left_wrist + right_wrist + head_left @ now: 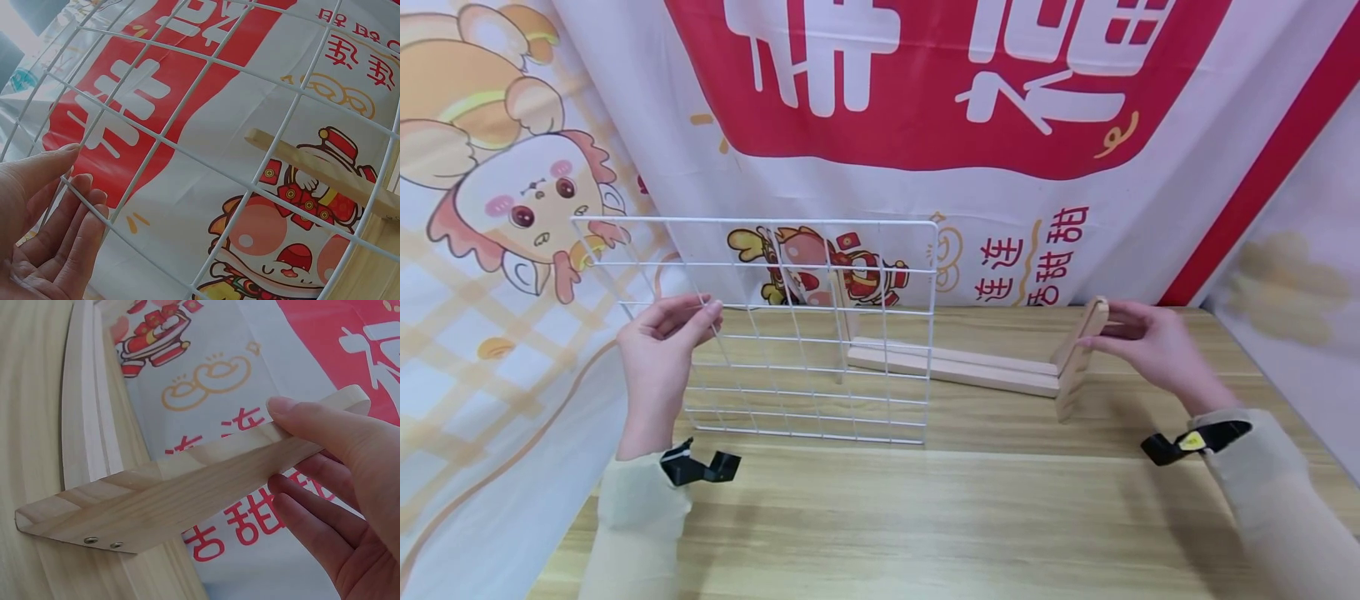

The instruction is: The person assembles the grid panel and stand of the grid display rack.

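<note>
In the head view a white wire grid panel [805, 368] stands upright at left centre, its lower edge at the tabletop. My left hand [662, 350] pinches a wire near the panel's left side; in the left wrist view the thumb and fingertips [81, 181] meet at that wire. Behind and right of the panel is a wooden stand [955, 371] with a grooved bar between two upright end pieces. My right hand [1161, 354] holds the right end piece [175, 487] near its rounded top, thumb on one edge. Two screw heads [103, 542] show low on that piece.
The wood-grain table [925, 517] runs up to a hanging printed cloth [887, 192] close behind the stand. Another patterned cloth [490, 275] borders the left side, and a pale one [1285, 350] the right. Black wrist straps [1217, 435] sit over the sleeves.
</note>
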Tool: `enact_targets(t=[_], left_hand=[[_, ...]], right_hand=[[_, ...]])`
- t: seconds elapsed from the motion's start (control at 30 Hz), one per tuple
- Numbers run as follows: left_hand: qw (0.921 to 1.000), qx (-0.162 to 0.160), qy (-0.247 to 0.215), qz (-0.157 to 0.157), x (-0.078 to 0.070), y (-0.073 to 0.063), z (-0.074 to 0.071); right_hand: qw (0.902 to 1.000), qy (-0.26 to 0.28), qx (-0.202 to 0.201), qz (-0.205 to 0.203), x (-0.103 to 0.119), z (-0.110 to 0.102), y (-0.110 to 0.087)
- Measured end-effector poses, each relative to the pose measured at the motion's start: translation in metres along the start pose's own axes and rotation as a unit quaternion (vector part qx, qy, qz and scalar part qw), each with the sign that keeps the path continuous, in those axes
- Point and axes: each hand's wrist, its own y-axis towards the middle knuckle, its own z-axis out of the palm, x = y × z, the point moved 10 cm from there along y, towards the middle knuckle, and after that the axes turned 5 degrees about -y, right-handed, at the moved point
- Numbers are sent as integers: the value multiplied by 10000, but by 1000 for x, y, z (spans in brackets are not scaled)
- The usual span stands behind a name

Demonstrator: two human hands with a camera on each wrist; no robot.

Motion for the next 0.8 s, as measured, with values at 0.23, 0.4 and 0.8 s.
enact_targets(t=[0.23,0.4,0.8], left_hand=[[10000,-14,-71,-3,0,0,0],[9999,-6,-166,20,1,1,0],[9996,3,-287,36,2,2,1]], right_hand=[[9998,-97,77,-128,7,6,-1],[9995,-258,165,-46,9,10,-1],[9989,-159,307,-313,18,22,-1]])
